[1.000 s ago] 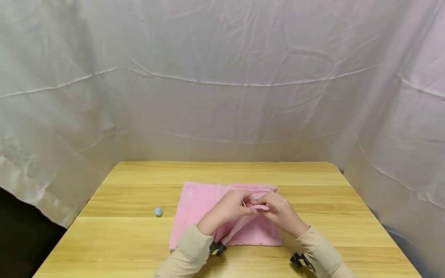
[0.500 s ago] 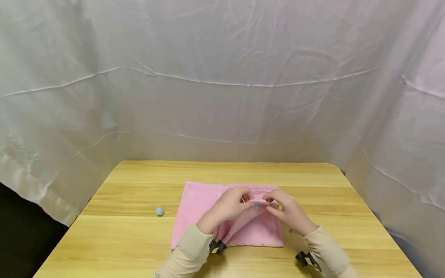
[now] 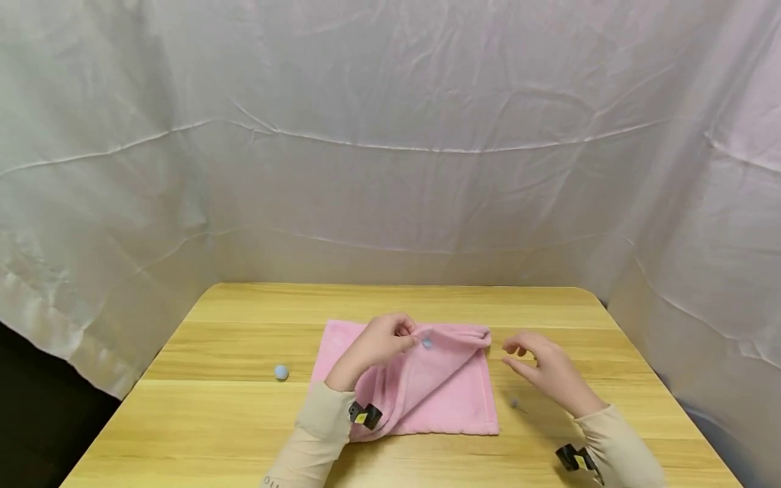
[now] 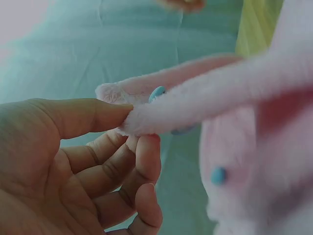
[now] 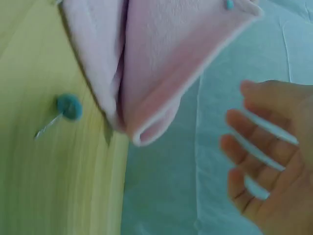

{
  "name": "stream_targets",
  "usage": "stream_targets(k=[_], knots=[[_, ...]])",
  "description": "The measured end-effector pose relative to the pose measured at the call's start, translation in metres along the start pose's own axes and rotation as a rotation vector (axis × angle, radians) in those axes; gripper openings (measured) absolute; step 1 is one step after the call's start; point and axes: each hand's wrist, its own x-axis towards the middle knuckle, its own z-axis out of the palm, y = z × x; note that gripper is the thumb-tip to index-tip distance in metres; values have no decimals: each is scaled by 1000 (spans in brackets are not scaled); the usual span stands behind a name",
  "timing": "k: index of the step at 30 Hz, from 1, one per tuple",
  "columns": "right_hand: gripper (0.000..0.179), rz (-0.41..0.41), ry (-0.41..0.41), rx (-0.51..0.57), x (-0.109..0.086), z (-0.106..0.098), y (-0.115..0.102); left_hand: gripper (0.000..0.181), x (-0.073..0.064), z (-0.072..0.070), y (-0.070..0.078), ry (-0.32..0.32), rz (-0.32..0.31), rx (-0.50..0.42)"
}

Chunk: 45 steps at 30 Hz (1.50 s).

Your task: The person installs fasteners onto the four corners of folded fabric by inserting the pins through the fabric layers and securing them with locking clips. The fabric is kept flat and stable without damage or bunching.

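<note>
A folded pink plush cloth point(image 3: 454, 400) lies on the table, its upper layer lifted and folded over toward the right. My left hand point(image 3: 381, 339) pinches the raised edge of the cloth between thumb and fingers, close to a light-blue button point(image 3: 427, 343). Seen from the left wrist, the pinched edge has one blue button point(image 4: 157, 93) on it, and another blue button point(image 4: 218, 175) shows on a fold further right. Away from the cloth on the right, my right hand point(image 3: 546, 369) has loosely bent fingers and holds nothing.
On the wooden table point(image 3: 201, 427), a small light-blue ball point(image 3: 281, 372) sits left of the cloth. Right of the cloth, below the right hand, lies a blue round-headed pin point(image 5: 69, 106) with a thin metallic shank. Pale curtains point(image 3: 390, 203) hang behind and at both sides.
My right hand has let go of the cloth edge and moved right. My left hand has shifted slightly left with the edge, and the blue button now shows on the cloth's upper face.
</note>
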Motion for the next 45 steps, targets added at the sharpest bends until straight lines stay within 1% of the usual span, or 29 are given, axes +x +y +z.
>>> stream_targets(k=[4,6,9,13,16,18,21,25,30,32,37,39,45], knots=[[17,147,-96,-42,-7,-7,4,8,7,-5,-20,18,-85,-56],[14,218,-164,-58,-9,-9,5,9,10,-5,-29,15,-116,-67],[10,310,-291,-61,-12,-11,8,10,13,-4,-40,8,-140,-56],[9,390,-465,-20,-13,-9,11,11,16,-1,-51,3,-161,-51],[13,422,-550,17,-15,-5,13,11,17,2,-57,-6,-172,-70],[16,450,-584,38,-17,-2,13,10,17,4,-61,-13,-183,-84],[19,466,-616,71,-19,1,11,10,18,7,-64,-14,-197,-100],[20,477,-637,101,-21,2,9,10,18,8,-63,-18,-212,-114],[21,461,-663,119,-23,4,9,9,16,3,-55,-27,-215,-120],[21,449,-669,122,-23,5,10,10,15,0,-51,-24,-203,-101],[20,440,-668,118,-23,8,10,14,12,-6,-44,0,-179,-46],[20,439,-669,110,-24,9,9,15,10,-8,-40,16,-174,-44],[20,414,-665,90,-26,11,9,15,4,-14,-28,47,-161,-93]])
